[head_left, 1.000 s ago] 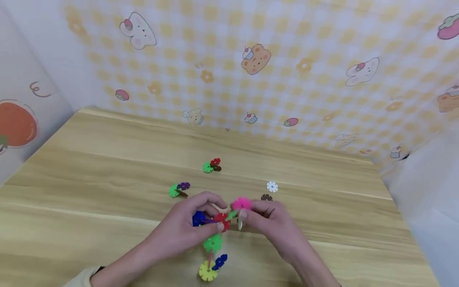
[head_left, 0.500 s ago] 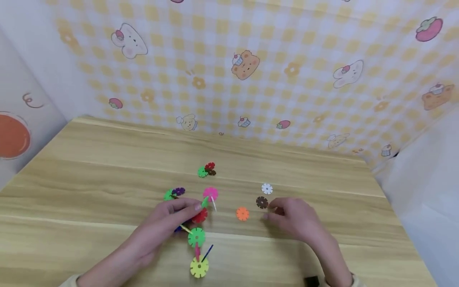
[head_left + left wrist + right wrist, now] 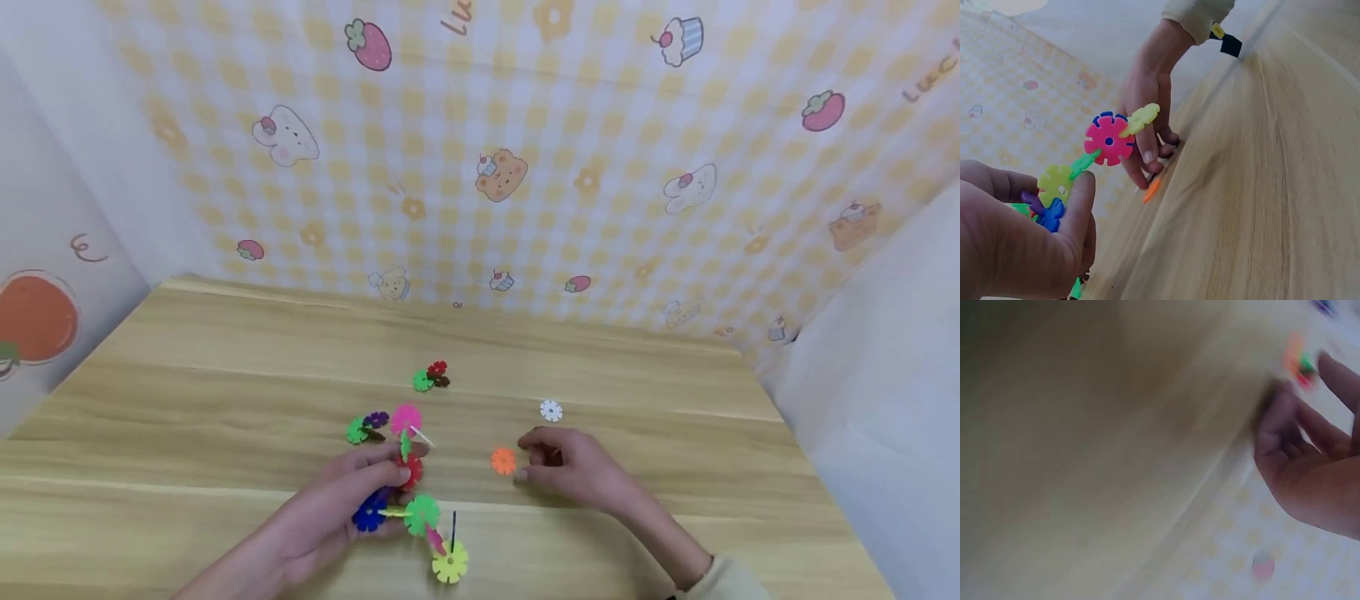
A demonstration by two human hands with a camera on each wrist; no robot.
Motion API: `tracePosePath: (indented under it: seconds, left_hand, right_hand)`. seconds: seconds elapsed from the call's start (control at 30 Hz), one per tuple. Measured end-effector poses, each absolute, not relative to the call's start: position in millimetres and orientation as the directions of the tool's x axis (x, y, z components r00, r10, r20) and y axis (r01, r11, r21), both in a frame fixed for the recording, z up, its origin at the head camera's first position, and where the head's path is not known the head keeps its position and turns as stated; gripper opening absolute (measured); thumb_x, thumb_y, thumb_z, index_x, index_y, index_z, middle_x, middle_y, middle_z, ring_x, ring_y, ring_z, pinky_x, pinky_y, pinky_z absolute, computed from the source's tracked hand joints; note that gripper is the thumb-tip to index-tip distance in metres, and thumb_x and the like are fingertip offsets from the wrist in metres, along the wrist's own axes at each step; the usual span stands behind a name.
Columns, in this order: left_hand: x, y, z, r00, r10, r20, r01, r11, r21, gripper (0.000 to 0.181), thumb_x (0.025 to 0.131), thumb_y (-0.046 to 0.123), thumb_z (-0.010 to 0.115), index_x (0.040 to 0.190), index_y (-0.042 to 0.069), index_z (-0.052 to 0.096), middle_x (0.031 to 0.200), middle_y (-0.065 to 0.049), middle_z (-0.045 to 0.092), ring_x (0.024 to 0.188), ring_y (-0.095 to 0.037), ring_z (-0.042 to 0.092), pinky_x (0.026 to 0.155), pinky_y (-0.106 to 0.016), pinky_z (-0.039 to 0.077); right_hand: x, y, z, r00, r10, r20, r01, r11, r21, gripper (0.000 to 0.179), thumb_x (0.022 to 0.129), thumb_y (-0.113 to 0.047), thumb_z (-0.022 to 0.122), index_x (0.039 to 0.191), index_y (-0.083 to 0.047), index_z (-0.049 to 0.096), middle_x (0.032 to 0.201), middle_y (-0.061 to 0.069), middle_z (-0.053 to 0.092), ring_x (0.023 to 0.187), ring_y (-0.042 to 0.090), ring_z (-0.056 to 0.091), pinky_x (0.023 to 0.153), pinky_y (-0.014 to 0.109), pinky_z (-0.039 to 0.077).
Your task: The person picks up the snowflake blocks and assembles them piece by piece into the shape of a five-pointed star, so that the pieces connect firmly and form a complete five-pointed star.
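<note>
In the head view my left hand (image 3: 330, 508) pinches a red snowflake disc (image 3: 411, 472) between thumb and fingers. That disc belongs to a linked chain of discs, including a pink disc (image 3: 406, 420), a green disc (image 3: 422, 515), a blue disc (image 3: 369, 512) and a yellow disc (image 3: 450, 562). My right hand (image 3: 581, 467) hovers low over the table, thumb and forefinger apart, just right of a loose orange disc (image 3: 503, 461). Nothing is plainly gripped there. The brown disc seen earlier is mostly or wholly hidden by this hand. Blur softens the right wrist view.
A loose white disc (image 3: 551, 410) lies beyond my right hand. Two small joined clusters, one green, red and brown (image 3: 423, 381), the other green, purple and brown (image 3: 357, 431), rest on the wooden table (image 3: 225, 400). A checked cloth wall (image 3: 450, 233) stands behind.
Both hands held the chain a second ago; my right hand then let go and moved to the right, and now it has shifted in beside the orange disc. The chain has turned in my left hand.
</note>
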State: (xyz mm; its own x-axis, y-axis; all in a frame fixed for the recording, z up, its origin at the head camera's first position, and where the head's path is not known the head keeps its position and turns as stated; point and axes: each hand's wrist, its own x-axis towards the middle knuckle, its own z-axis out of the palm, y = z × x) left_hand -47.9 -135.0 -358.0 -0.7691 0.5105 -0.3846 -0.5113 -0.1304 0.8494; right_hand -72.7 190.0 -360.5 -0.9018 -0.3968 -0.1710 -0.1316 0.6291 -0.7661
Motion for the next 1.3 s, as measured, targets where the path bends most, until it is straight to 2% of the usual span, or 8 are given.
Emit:
tracePosePath:
  seconds: [0.17, 0.43, 0.63, 0.8, 0.9, 1.0, 1.13, 1.3]
  left_hand:
    - [-43, -132, -359, -0.741, 0.544, -0.394, -0.553, -0.16, 0.818, 0.078, 0.102, 0.021, 0.06, 0.162, 0.0, 0.015, 0.108, -0.008, 0.055, 0.097, -0.018, 0.058, 0.075, -0.029, 0.055]
    - [-40, -121, -358, -0.737, 0.495, -0.46, -0.574, -0.099, 0.813, 0.09, 0.101, 0.054, 0.057, 0.164, 0.009, 0.011, 0.157, -0.025, 0.032, 0.111, -0.024, 0.057, 0.089, -0.044, 0.056]
    - [-42, -115, -359, -0.753, 0.4, -0.523, -0.572, -0.003, 0.821, 0.089, 0.096, 0.064, 0.058, 0.159, 0.007, 0.032, 0.166, -0.026, 0.019, 0.146, -0.046, 0.029, 0.114, -0.074, 0.021]
    - [-43, -118, -361, -0.769, 0.438, -0.466, -0.542, -0.061, 0.838, 0.041, 0.1, 0.044, 0.061, 0.125, 0.011, 0.063, 0.132, -0.012, 0.057, 0.121, -0.032, 0.049, 0.105, -0.055, 0.038]
    - [-45, -120, -361, -0.779, 0.473, -0.411, -0.507, -0.092, 0.857, 0.02, 0.098, 0.033, 0.064, 0.106, 0.014, 0.066, 0.108, -0.001, 0.063, 0.106, -0.023, 0.053, 0.095, -0.038, 0.039]
    - [-47, -123, -358, -0.791, 0.511, -0.335, -0.454, -0.123, 0.883, 0.023, 0.095, 0.025, 0.065, 0.115, 0.014, 0.064, 0.11, 0.001, 0.067, 0.108, -0.021, 0.055, 0.098, -0.036, 0.037]
    - [-48, -123, -352, -0.813, 0.535, -0.231, -0.364, -0.158, 0.918, 0.037, 0.093, 0.021, 0.065, 0.129, 0.013, 0.057, 0.113, -0.001, 0.069, 0.11, -0.023, 0.06, 0.1, -0.037, 0.037]
    - [-48, -117, -345, -0.821, 0.559, -0.115, -0.283, -0.225, 0.932, 0.031, 0.094, 0.016, 0.066, 0.124, 0.016, 0.062, 0.118, -0.007, 0.07, 0.109, -0.022, 0.064, 0.097, -0.038, 0.046]
  right_hand:
    - [-74, 174, -367, -0.902, -0.422, -0.094, -0.283, 0.741, -0.608, 0.041, 0.087, -0.029, 0.082, 0.12, -0.007, 0.071, 0.083, -0.007, 0.059, 0.072, 0.006, 0.049, 0.063, 0.022, 0.044]
    - [-75, 163, -368, -0.914, -0.405, -0.028, -0.34, 0.801, -0.493, 0.024, 0.083, -0.021, 0.084, 0.103, -0.014, 0.073, 0.086, -0.007, 0.062, 0.076, 0.006, 0.054, 0.064, 0.023, 0.046]
    - [-68, 160, -370, -0.946, -0.325, 0.007, -0.29, 0.836, -0.467, 0.017, 0.08, -0.018, 0.086, 0.09, -0.018, 0.073, 0.083, -0.01, 0.063, 0.073, 0.002, 0.054, 0.062, 0.023, 0.046]
    - [-68, 158, -370, -0.954, -0.3, -0.006, -0.248, 0.8, -0.547, 0.014, 0.083, -0.011, 0.083, 0.087, -0.019, 0.072, 0.08, -0.012, 0.066, 0.07, 0.0, 0.058, 0.063, 0.023, 0.049]
    - [-69, 162, -364, -0.943, -0.33, -0.044, -0.22, 0.716, -0.663, 0.012, 0.084, -0.005, 0.079, 0.085, -0.016, 0.073, 0.079, -0.01, 0.068, 0.07, 0.001, 0.059, 0.064, 0.022, 0.051]
    - [-65, 166, -347, -0.914, -0.381, -0.14, -0.101, 0.546, -0.832, 0.004, 0.088, -0.004, 0.074, 0.091, -0.005, 0.072, 0.083, -0.001, 0.07, 0.074, 0.009, 0.065, 0.069, 0.026, 0.058]
    - [-49, 163, -317, -0.883, -0.426, -0.196, 0.073, 0.289, -0.955, 0.019, 0.096, -0.011, 0.071, 0.104, 0.005, 0.065, 0.093, 0.013, 0.072, 0.084, 0.023, 0.072, 0.081, 0.038, 0.062]
    - [-28, 145, -295, -0.925, -0.374, -0.066, -0.026, 0.238, -0.971, 0.021, 0.096, -0.018, 0.073, 0.103, 0.001, 0.064, 0.094, 0.012, 0.075, 0.086, 0.026, 0.076, 0.08, 0.037, 0.062]
